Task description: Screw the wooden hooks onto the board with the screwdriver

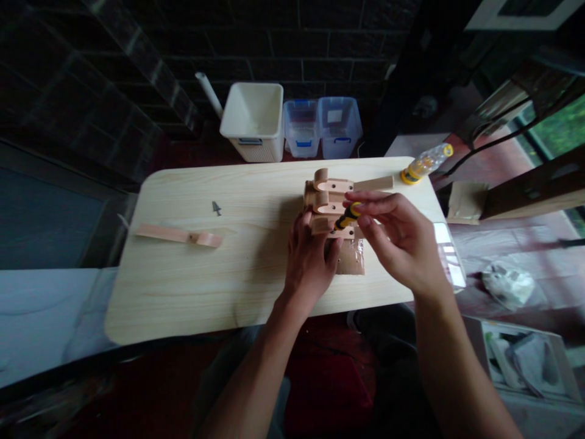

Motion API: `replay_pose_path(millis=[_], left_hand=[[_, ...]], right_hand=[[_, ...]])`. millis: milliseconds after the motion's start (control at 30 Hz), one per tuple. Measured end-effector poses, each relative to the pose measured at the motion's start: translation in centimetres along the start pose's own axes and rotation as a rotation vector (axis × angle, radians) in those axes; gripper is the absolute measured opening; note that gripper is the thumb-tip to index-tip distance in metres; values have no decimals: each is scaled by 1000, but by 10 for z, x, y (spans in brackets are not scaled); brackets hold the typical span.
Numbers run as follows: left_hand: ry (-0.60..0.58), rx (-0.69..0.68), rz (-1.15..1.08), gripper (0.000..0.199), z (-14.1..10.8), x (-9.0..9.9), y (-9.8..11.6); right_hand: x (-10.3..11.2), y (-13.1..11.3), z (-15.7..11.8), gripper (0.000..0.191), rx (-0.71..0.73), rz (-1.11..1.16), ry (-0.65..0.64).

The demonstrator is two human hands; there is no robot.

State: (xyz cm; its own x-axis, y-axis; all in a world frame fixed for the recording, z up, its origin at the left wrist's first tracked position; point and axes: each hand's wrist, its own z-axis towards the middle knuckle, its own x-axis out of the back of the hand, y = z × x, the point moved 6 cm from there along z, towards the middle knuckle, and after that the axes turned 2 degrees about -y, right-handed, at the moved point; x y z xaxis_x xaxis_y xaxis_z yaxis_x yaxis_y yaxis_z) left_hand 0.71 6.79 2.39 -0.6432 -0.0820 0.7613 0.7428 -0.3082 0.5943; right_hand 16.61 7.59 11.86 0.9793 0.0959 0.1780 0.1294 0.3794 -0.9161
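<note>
A short screwdriver [351, 213] with a yellow and black handle is pinched in the fingers of my right hand [400, 241]. Its tip points down at a screw hole in the nearest of several curved wooden hooks [336, 207]. These stand in a row with holes in their flat ends. My left hand [307, 262] is closed around the near end of this wooden assembly, partly hiding it. Below the hooks, a brown piece in shiny clear wrap [351, 259] lies near my left thumb. From behind my right hand a flat wooden strip [377, 183] extends to the right.
On the table [201, 286], another wooden strip with a curved end [162, 233] lies at left, near some small dark screws [216, 208]. A clear bottle with yellow ends [427, 164] lies at the back right corner. Beyond the far edge stand a white bin [262, 146] and two clear boxes [340, 128].
</note>
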Motion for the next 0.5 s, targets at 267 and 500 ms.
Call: replay_pose_path(millis=[267,500], left_hand=[[15,-6,15,37,-1,-2,-1],[56,-14,24,37,-2,-2,-1]], right_hand=[[2,6,1,9,-8,-34,-7],[2,8,-1,8,-10,-23,-21]])
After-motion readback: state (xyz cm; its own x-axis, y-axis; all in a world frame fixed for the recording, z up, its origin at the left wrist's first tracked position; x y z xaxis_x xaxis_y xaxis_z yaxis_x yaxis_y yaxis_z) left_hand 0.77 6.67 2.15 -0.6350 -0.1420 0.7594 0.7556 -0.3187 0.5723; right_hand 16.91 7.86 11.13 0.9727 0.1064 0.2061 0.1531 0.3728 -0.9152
